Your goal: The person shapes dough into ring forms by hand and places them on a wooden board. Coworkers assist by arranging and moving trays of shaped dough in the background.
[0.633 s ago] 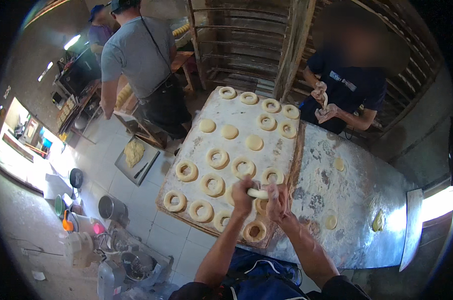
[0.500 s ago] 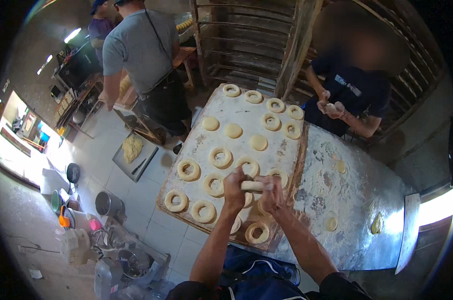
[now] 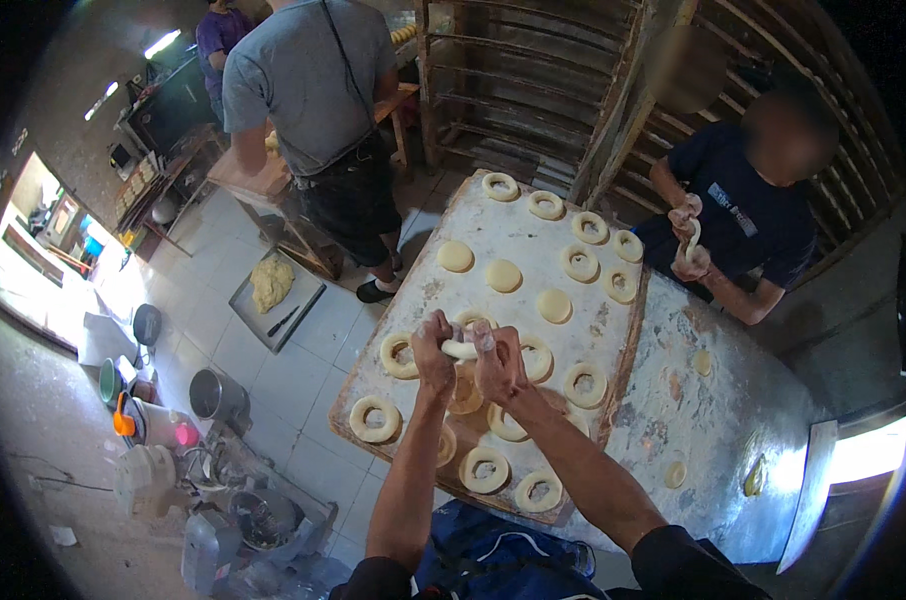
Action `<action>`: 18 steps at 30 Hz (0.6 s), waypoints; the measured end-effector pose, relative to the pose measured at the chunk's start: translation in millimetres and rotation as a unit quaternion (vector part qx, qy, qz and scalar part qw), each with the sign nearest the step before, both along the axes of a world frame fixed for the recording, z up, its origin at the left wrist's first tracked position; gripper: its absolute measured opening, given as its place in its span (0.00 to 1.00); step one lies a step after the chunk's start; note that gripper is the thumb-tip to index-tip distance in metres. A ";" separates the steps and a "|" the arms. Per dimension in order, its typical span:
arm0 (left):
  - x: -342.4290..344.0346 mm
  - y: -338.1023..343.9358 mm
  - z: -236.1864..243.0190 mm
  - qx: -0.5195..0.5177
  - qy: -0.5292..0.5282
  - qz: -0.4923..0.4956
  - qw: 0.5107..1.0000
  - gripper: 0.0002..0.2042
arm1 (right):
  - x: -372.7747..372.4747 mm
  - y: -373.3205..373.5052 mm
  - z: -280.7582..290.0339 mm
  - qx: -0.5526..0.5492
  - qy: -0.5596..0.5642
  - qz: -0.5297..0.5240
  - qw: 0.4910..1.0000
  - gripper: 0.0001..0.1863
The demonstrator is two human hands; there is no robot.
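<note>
A pale dough ring (image 3: 460, 350), partly hidden by fingers, is held up over the near part of a floured wooden board (image 3: 518, 232). My left hand (image 3: 434, 352) is closed round its left side. From the right, my right hand (image 3: 500, 364) grips the other side, with the fingers curled through it. Beneath and around my hands, several shaped rings lie on the board, including a dough ring (image 3: 375, 419) at the left edge and another dough ring (image 3: 485, 470) near the front. Flat dough discs without holes, such as a dough disc (image 3: 503, 275), lie farther back among more rings.
A floured metal table (image 3: 663, 400) adjoins the board on the right, with dough scraps on it. Across it, a co-worker (image 3: 738, 205) holds a dough ring in both hands. Another person (image 3: 318, 90) stands back left. A tray (image 3: 303, 322) with a dough lump sits on the floor.
My hands have moved left over the board with the dough between them. The view has shifted, so the board appears farther right. The co-worker's hands now show a stretched dough ring.
</note>
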State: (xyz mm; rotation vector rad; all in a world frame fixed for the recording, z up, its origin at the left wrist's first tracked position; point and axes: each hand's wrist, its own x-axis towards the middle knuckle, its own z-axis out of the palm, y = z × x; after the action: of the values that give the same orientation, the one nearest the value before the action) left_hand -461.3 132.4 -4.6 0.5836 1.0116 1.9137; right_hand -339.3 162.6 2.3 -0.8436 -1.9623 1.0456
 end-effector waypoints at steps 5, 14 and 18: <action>-42.7 21.2 -2.8 -0.088 0.240 0.036 0.966 0.20 | -37.4 33.9 23.0 -0.157 0.127 0.091 0.975 0.19; -132.3 62.1 -14.2 -0.409 0.570 0.071 0.709 0.18 | -82.4 73.6 40.0 -0.061 -0.305 -0.087 0.946 0.43; -149.3 47.5 -27.4 -0.331 0.550 0.035 0.766 0.17 | -14.6 32.0 46.5 -0.015 -0.168 -0.099 0.981 0.43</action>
State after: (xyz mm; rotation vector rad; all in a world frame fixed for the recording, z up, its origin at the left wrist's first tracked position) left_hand -610.5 179.8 -32.1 1.2680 2.3229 0.9729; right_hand -353.9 194.7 48.7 -1.2716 -2.0865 0.8597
